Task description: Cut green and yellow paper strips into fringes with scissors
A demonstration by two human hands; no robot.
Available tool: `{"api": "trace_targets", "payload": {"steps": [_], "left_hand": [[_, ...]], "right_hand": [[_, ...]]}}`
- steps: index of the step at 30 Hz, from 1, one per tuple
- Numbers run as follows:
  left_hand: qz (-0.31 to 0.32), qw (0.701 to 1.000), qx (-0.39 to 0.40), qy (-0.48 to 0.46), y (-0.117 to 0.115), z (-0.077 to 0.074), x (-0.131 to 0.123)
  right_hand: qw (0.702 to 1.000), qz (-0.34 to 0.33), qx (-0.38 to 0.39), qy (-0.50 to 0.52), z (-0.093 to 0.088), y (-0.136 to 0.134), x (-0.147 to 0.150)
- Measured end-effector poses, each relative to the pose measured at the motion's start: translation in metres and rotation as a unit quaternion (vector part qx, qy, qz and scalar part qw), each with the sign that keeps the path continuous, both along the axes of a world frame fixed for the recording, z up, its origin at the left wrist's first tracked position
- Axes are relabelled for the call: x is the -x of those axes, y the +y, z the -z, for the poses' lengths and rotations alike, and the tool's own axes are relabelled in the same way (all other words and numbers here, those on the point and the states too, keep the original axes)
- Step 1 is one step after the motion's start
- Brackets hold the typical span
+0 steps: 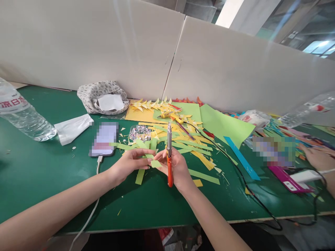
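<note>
My right hand is closed round orange-handled scissors, which point upward with their blades together. My left hand pinches a small light-green paper piece that both hands touch, just above the green table. A longer green strip lies under my left hand. Behind my hands lies a heap of yellow and green paper strips.
A phone on a white cable lies left of the strips, beside a dish of small sequins. A water bottle and white bag sit far left. Another person's hand is at right near a pink device.
</note>
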State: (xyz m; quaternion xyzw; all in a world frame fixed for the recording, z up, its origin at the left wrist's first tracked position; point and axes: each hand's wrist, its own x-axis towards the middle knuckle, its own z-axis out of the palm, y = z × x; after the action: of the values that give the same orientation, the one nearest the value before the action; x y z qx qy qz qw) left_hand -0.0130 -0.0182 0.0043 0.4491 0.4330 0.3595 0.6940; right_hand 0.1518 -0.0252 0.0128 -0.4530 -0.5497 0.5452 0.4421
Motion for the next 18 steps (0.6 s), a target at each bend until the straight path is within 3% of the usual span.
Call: {"api": "trace_targets", "payload": {"steps": [6, 15, 18], "left_hand": [[0.044, 0.999, -0.014, -0.001, -0.0026, -0.0032, -0.0010], [-0.108, 0.991, -0.072, -0.036, 0.0013, -0.0072, 0.0051], [-0.128, 0.987, -0.089, -0.031, 0.0015, -0.0082, 0.0059]], "right_hand": [[0.998, 0.037, 0.041, -0.019, 0.0004, -0.0014, 0.0016], [0.995, 0.051, 0.061, -0.058, -0.0013, -0.0035, -0.0064], [0.994, 0.051, 0.055, -0.083, 0.0007, -0.0050, -0.0060]]}}
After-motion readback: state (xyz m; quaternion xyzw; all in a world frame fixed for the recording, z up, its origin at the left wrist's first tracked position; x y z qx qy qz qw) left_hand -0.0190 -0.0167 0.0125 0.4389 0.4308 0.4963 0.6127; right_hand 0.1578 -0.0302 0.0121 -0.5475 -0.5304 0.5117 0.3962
